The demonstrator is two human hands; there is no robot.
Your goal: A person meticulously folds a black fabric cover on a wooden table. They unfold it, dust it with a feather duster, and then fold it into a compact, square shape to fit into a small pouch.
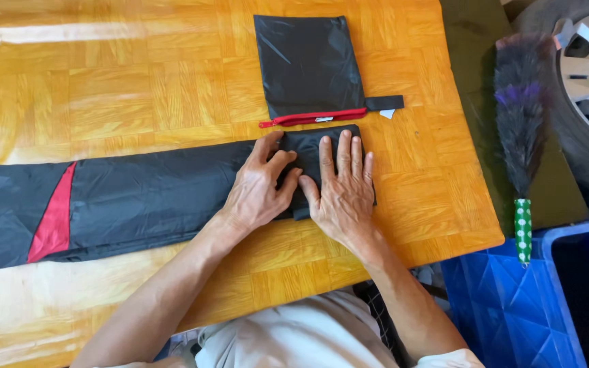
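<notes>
Most of the long black fabric strip [124, 201] with its red wedge lies flat and unfolded across the wooden surface [138, 75], running off the left edge; only its right end looks doubled over into a thicker fold (so, judging by that, the folding is at an early stage, with the greater length left). Black zip pouch [308, 65] with a red zipper sits just beyond the fold, unfilled. Left hand [257, 187], fingers curled, presses the folded end; right hand [342, 187] lies open and flat on it.
</notes>
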